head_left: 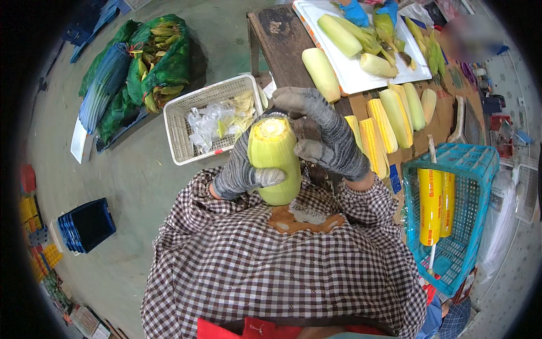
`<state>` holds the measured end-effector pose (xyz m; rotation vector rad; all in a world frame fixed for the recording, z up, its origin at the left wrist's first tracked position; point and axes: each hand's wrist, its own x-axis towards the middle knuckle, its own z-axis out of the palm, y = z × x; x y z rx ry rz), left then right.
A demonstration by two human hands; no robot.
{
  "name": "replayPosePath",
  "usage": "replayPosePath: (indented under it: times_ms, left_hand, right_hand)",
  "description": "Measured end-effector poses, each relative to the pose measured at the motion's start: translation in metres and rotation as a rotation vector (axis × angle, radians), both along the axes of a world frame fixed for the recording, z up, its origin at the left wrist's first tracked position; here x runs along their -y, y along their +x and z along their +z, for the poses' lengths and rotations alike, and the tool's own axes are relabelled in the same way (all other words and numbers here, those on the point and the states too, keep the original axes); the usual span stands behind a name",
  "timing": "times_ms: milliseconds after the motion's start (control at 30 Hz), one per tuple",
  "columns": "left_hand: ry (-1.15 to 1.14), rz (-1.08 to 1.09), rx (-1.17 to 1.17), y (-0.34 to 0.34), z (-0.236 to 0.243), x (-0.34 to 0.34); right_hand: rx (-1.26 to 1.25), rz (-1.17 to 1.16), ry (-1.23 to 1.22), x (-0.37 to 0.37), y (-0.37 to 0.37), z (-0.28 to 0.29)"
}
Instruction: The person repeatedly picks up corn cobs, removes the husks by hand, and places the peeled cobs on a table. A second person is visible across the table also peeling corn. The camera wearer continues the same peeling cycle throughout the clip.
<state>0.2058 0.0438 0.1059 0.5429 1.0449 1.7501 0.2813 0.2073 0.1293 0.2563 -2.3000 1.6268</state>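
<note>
Floor [135,175] lay beyond; your left hand [236,170] clasped the corn [276,183], likely stiff, best gripped mid-body; right hand [339,137] hovered loosely alongside.

Widest way through is left: bare floor [141,192] between the left sleeve [189,209] and the stacked blue crates [87,226]. White basket [174,133] blocks forward-left, just past the left hand [237,166]. Dark wood strip [279,45] ahead passable, pinched by a pale green ear [320,73] beside the white tray [353,82]; co-worker's gloved hands [355,12] over that. Right hand [333,133]: row of ears [397,116] close on its right, then teal crate [479,175]
</note>
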Motion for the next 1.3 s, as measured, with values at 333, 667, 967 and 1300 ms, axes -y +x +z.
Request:
replayPosePath:
  times_ms: [333, 667, 967, 1300]
  left_hand:
    - [0.000, 0.010, 0.140, 0.011, 0.003, -0.006]
    - [-0.058, 0.087, 0.469, 0.010, -0.028, 0.003]
    - [-0.119, 0.521, 0.351, -0.028, -0.047, -0.008]
    - [-0.034, 0.827, 0.315, -0.084, -0.080, 0.012]
  right_hand:
    - [-0.153, -0.051, -0.052, 0.001, 0.003, -0.003]
    - [-0.217, -0.143, -0.280, 0.043, 0.027, -0.028]
    - [0.039, -0.165, -0.938, 0.043, 0.006, -0.051]
    - [-0.052, -0.262, -0.399, 0.035, 0.027, -0.071]
